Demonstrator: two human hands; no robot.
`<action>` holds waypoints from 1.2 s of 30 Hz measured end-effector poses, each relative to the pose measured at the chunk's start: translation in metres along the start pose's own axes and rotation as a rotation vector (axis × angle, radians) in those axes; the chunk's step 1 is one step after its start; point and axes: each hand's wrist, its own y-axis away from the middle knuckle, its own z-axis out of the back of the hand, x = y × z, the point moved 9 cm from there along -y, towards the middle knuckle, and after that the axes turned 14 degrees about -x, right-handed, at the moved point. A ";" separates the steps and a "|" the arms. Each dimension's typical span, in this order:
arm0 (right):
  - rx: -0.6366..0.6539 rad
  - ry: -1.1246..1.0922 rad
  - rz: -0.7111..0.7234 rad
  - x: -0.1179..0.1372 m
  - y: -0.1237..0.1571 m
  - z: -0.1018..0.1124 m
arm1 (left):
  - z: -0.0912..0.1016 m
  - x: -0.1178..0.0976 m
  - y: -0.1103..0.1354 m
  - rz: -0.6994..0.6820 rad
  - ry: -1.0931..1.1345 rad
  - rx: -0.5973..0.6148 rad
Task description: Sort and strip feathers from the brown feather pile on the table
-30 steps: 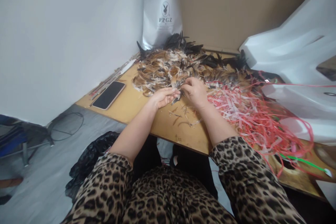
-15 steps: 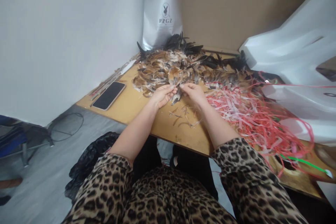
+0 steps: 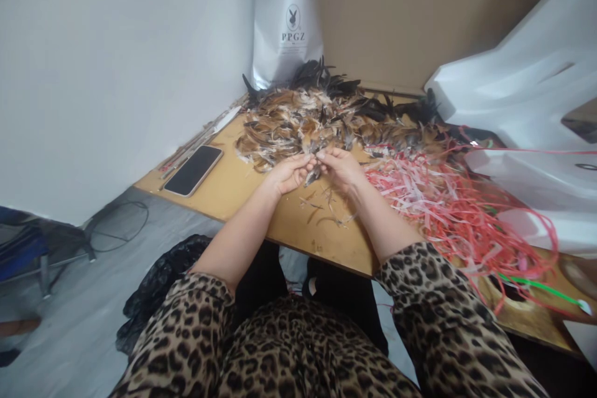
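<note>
A heap of brown, white and black feathers [image 3: 308, 118] lies on the wooden table [image 3: 242, 186]. My left hand [image 3: 289, 172] and my right hand [image 3: 340, 168] meet at the heap's near edge, fingertips pinched together. Between them a small bunch of dark feathers [image 3: 313, 173] hangs down, held by both hands. Loose feather bits [image 3: 326, 208] are scattered on the table just in front of my hands. Both forearms reach out from leopard-print sleeves.
A tangle of red, pink and white plastic strips [image 3: 448, 205] covers the table's right side. A phone [image 3: 193, 169] lies at the left, metal rods [image 3: 200, 137] behind it. A grey PPGZ bag [image 3: 286, 18] stands at the back. White plastic sheeting [image 3: 522, 87] is on the right.
My right hand has drawn back slightly toward the left hand, and both now pinch the small feather bunch closer together. Little else has moved.
</note>
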 end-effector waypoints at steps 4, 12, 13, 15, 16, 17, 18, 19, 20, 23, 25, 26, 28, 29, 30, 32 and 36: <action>-0.064 0.085 0.064 0.010 -0.002 0.009 | 0.003 -0.005 -0.003 -0.098 -0.092 -0.017; -0.085 0.233 0.126 0.022 0.004 0.008 | 0.003 0.000 -0.004 -0.142 -0.213 -0.020; -0.081 0.241 0.132 0.023 0.005 0.007 | 0.002 0.000 -0.003 -0.144 -0.224 -0.021; -0.078 0.248 0.136 0.023 0.006 0.006 | 0.001 0.000 -0.002 -0.149 -0.243 -0.022; -0.078 0.249 0.136 0.022 0.006 0.006 | 0.000 0.000 -0.001 -0.152 -0.252 -0.025; -0.078 0.249 0.135 0.022 0.006 0.006 | 0.000 0.000 0.000 -0.155 -0.261 -0.029; -0.076 0.246 0.135 0.022 0.006 0.005 | 0.000 0.000 0.000 -0.161 -0.271 -0.033; -0.074 0.243 0.133 0.021 0.006 0.005 | 0.000 0.000 0.001 -0.168 -0.283 -0.037; -0.070 0.239 0.130 0.020 0.005 0.005 | 0.000 -0.001 0.001 -0.176 -0.297 -0.039; -0.089 0.191 0.112 0.015 0.001 0.008 | 0.000 -0.002 0.000 -0.202 -0.331 -0.044; -0.151 0.145 0.093 0.012 -0.004 0.017 | 0.003 -0.005 -0.002 -0.214 -0.313 -0.071; -0.193 0.138 0.087 0.011 -0.007 0.023 | 0.006 -0.006 -0.004 -0.219 -0.290 -0.094; -0.266 0.194 0.093 0.010 -0.011 0.035 | 0.011 -0.009 -0.006 -0.223 -0.238 -0.145; -0.290 0.255 0.108 0.010 -0.012 0.039 | 0.013 -0.011 -0.007 -0.226 -0.215 -0.168; -0.302 0.333 0.128 0.011 -0.013 0.043 | 0.015 -0.011 -0.008 -0.228 -0.199 -0.185; -0.294 0.533 0.179 0.012 -0.014 0.046 | 0.017 -0.012 -0.009 -0.231 -0.180 -0.204; -0.214 0.990 0.296 0.011 -0.011 0.039 | 0.020 -0.013 -0.011 -0.234 -0.138 -0.216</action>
